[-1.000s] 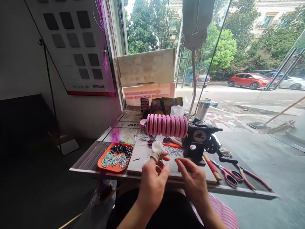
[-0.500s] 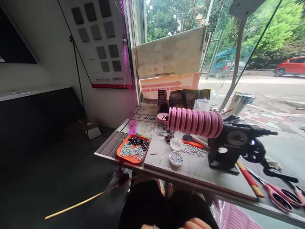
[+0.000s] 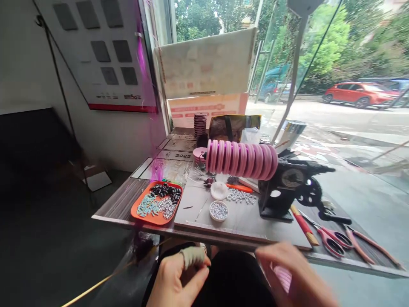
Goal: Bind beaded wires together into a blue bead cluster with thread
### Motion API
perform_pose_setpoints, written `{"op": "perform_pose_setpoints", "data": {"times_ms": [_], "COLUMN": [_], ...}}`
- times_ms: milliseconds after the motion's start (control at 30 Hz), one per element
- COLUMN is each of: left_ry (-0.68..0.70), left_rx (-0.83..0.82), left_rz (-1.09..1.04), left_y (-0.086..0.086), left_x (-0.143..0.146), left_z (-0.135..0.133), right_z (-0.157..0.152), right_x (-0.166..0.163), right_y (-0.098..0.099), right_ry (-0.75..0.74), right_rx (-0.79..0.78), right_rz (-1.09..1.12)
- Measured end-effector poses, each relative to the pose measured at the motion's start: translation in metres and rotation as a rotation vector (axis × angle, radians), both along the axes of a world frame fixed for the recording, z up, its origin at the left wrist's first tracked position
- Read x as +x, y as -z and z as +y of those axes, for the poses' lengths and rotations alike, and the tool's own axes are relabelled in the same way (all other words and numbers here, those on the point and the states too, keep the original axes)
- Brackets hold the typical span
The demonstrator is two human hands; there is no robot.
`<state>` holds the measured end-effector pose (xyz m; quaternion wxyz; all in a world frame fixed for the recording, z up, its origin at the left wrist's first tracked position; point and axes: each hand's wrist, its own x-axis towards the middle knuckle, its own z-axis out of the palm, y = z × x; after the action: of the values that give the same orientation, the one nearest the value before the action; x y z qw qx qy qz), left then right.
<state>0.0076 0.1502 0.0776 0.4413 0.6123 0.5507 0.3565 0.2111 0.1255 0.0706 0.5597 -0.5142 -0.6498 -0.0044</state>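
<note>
Clearly, the likeliest trouble here is something tiny getting lost. The left hand (image 3: 179, 277), with a beige wrapping (image 3: 192, 256) around one finger, has thumb and fingertips together in front of the near edge of the dark wood-grain desk (image 3: 111, 209); whether anything thin is pinched there, I cannot tell. If so, a slight loosening could drop it onto the black-clothed lap (image 3: 238, 281), where a dark or hair-fine piece would be hard to find. The right hand (image 3: 295, 275), farther right, is blurred, its fingers bent, and I cannot tell whether they meet or hold anything.

The small round white dish (image 3: 219, 220) of pale grey beads (image 3: 219, 209) sits on the pale flat board (image 3: 246, 228), beyond and between the hands, touched by neither. It stands open, close to the board's near edge, so a knuckle or sleeve could tip it and send beads rolling off the desk. A snagged strand might do likewise. Left of it, the thin needle-like rod (image 3: 201, 209) could be knocked aside or prick a finger. On the right, the red-handled scissors (image 3: 330, 243) might catch a careless wrist.
</note>
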Motion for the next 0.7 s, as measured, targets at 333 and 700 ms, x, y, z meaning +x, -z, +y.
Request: {"op": "perform_pose_setpoints", "data": {"times_ms": [333,700], "left_ry": [-0.032,0.553], "left_rx": [0.105,-0.474], "left_rz": [-0.620,-0.686], "left_y": [-0.022,-0.024], "left_x": [0.039,0.091], "left_z": [0.079,0.066], "right_z": [0.050,-0.006], "right_x": [0.027,0.022], "right_y": [-0.020,0.022], "right_ry": [-0.075,-0.229], "right_rx": [-0.440,-0.599], "right_rz": [0.546,0.621]}}
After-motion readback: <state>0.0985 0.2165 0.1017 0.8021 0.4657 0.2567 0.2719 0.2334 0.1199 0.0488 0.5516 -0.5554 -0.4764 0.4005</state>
